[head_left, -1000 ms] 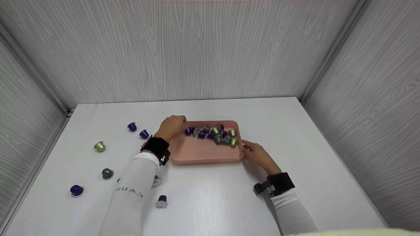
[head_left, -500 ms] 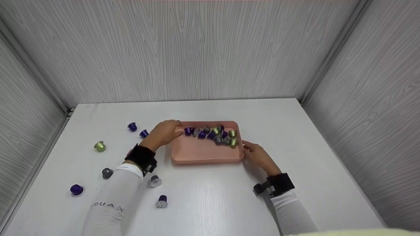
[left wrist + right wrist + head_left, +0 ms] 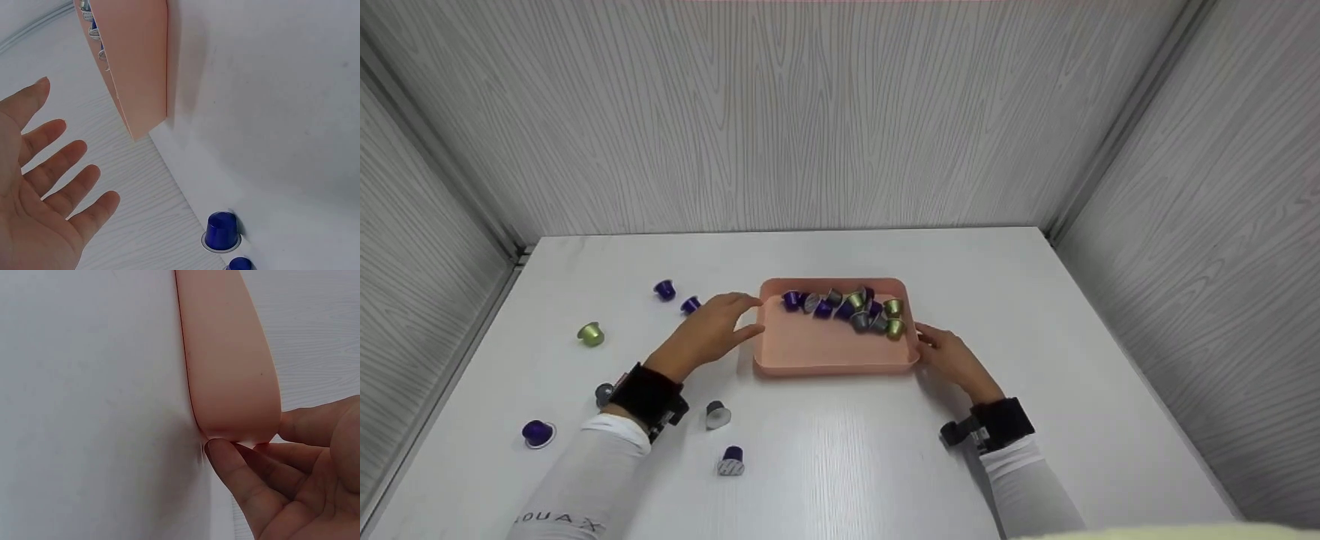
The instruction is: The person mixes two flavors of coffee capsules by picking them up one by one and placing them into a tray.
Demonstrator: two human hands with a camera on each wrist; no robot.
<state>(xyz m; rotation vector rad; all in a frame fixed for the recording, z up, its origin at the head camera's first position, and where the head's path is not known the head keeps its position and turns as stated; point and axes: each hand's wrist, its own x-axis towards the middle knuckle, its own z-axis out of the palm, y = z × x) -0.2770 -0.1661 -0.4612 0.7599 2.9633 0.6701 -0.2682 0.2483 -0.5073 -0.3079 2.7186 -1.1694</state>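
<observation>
Many small pods [image 3: 844, 309] lay in the pink tray [image 3: 814, 349], with the left hand [image 3: 709, 331] spread wide beside it and the right hand [image 3: 954, 358] gripping its corner.

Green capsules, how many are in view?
4: a loose green capsule on the table, left of the tray; two green capsules at the tray's right end; another green capsule further left inside. More may be hidden behind other capsules or the left sleeve.
</observation>
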